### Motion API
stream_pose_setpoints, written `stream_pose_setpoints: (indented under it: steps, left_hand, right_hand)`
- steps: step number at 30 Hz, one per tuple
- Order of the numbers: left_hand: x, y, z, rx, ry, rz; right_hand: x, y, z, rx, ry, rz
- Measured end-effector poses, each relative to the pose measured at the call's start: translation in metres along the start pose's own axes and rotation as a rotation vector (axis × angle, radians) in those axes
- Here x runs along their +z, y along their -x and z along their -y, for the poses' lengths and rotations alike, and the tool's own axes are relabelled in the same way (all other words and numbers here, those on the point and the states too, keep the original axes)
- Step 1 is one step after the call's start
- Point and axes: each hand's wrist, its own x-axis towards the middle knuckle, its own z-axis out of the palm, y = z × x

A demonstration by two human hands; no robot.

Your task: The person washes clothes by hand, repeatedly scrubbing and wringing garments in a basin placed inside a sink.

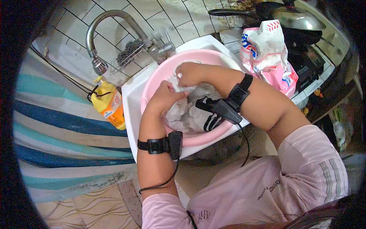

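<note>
Wet white cloth with black stripes [190, 112] lies bunched in a pink basin [152, 82], which rests in a white sink [132, 103]. At the basin's left side, my left hand [167, 98] has its fingers curled on the white cloth. My right hand [189, 75] is closed on a raised part of the same cloth near the basin's back. The two hands are close together, and the cloth hides some of their fingertips. Black straps with small devices are on both forearms.
A metal faucet [114, 15] arches at the back left, above a yellow bottle [108, 103]. A wire rack holds a dark scourer [129, 52]. Behind the sink's right side stands a pink and white packet [267, 57], beside a stove with a pan and a lid [299, 18].
</note>
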Motion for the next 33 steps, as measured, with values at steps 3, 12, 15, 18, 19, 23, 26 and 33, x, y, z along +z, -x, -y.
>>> stream_pose_setpoints:
  steps: [3, 12, 15, 18, 19, 23, 26, 33]
  left_hand:
    - [-0.001, 0.006, -0.006, 0.063, 0.130, -0.215]
    - [-0.008, -0.006, 0.005, 0.222, 0.210, -0.074]
    - [-0.006, -0.008, 0.008, 0.314, 0.209, -0.148]
    - [-0.003, -0.012, 0.007, 0.493, 0.585, -0.168]
    - [-0.006, -0.016, 0.011, 0.411, 0.497, -0.243]
    - [-0.004, -0.027, 0.021, 0.263, 0.606, -0.437]
    - [-0.002, -0.013, 0.000, 0.197, 0.909, -0.484]
    - [0.006, -0.007, -0.004, 0.282, 0.377, -0.231]
  right_hand:
    - [-0.014, 0.001, 0.000, 0.006, -0.420, -0.169]
    - [-0.011, -0.004, 0.000, -0.086, -1.372, -0.246]
    - [-0.011, -0.008, -0.002, -0.042, -1.448, -0.304]
    - [-0.008, -0.012, -0.003, -0.001, -1.381, -0.319]
    - [-0.009, -0.009, 0.001, 0.020, -1.341, -0.300]
    - [-0.008, 0.010, 0.017, -0.097, -1.054, -0.181]
    - [-0.003, 0.004, 0.018, -0.286, -0.856, -0.360]
    - [0.004, -0.004, 0.014, -0.369, -0.342, -0.651]
